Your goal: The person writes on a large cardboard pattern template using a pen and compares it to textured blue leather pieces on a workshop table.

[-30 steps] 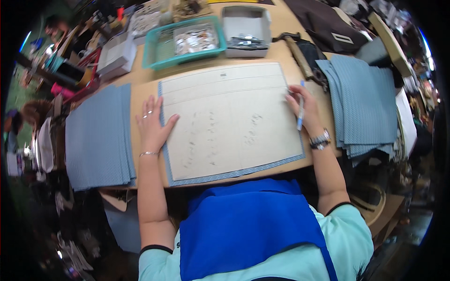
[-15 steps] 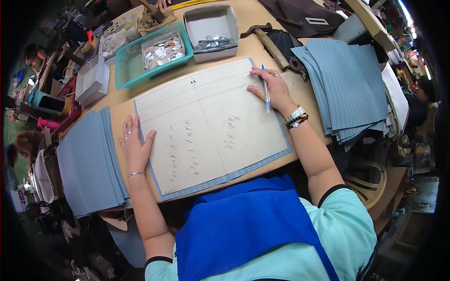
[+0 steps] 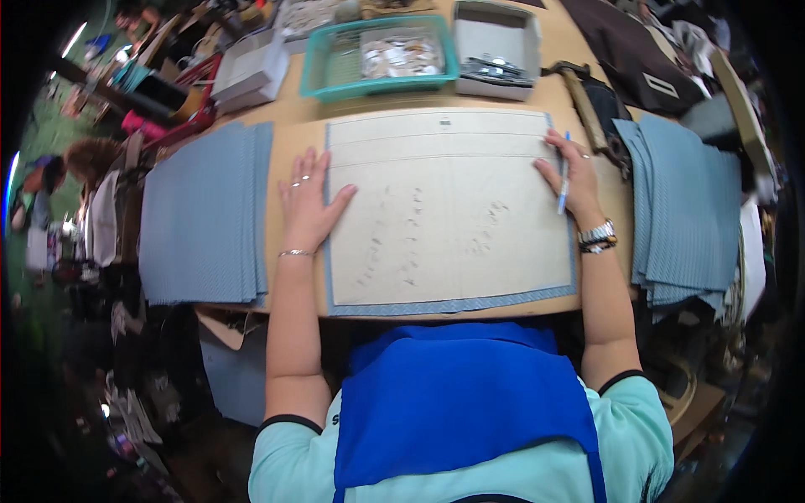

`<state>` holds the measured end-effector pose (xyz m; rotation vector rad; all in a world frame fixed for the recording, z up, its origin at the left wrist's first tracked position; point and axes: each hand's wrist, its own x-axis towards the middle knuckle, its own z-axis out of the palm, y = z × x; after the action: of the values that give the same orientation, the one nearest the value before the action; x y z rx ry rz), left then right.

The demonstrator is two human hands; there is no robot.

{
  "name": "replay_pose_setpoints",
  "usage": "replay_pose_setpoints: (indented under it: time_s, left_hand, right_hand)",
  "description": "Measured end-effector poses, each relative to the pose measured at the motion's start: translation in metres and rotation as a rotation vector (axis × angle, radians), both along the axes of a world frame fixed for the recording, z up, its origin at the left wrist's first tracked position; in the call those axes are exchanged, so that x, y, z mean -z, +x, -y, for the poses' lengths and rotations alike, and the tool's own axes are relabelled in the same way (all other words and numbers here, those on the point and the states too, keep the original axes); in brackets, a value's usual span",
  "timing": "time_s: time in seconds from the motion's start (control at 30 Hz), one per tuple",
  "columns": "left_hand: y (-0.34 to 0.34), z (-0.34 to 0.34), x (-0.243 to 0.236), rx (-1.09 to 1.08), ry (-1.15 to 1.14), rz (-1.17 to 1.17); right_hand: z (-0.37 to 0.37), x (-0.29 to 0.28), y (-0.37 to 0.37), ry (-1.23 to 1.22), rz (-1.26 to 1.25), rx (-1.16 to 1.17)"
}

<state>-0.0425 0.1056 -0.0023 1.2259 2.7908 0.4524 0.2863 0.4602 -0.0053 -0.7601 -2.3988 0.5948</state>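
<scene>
A cream pattern sheet with ruled lines and handwriting lies on the table before me. A slightly larger blue patterned piece shows beneath it along the edges. My left hand rests with fingers spread at the sheet's left edge, its thumb over the sheet. At the right edge, my right hand has its thumb and a fingertip on the sheet. A blue-and-white pen is held between its fingers, pointing down toward me.
Stacks of blue patterned sheets stand left and right. Behind the pattern sheet are a teal basket of small pale pieces and a white box with metal parts. A hammer and dark brown material lie back right.
The view has turned, so the table and pattern sheet now look nearly square to me. My hands stay at the sheet's two side edges, and the pen remains in the right one.
</scene>
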Motion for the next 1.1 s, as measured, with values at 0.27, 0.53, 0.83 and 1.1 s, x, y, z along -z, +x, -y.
replay_pose_setpoints:
  time_s: [0.27,0.53,0.83,1.1]
  left_hand:
    - [0.002,0.002,-0.004,-0.014,0.030,0.048]
    - [0.002,0.006,0.000,-0.005,0.035,0.024]
    - [-0.003,-0.010,-0.024,0.258,0.029,-0.119]
    - [0.005,-0.037,-0.057,0.359,-0.204,-0.055]
  right_hand:
    - [0.000,0.004,-0.004,-0.037,0.004,-0.020]
    - [0.000,0.003,-0.006,-0.056,-0.003,-0.028]
    - [-0.003,0.008,0.002,0.010,-0.025,-0.034]
    - [-0.006,0.013,-0.004,0.072,0.006,0.010]
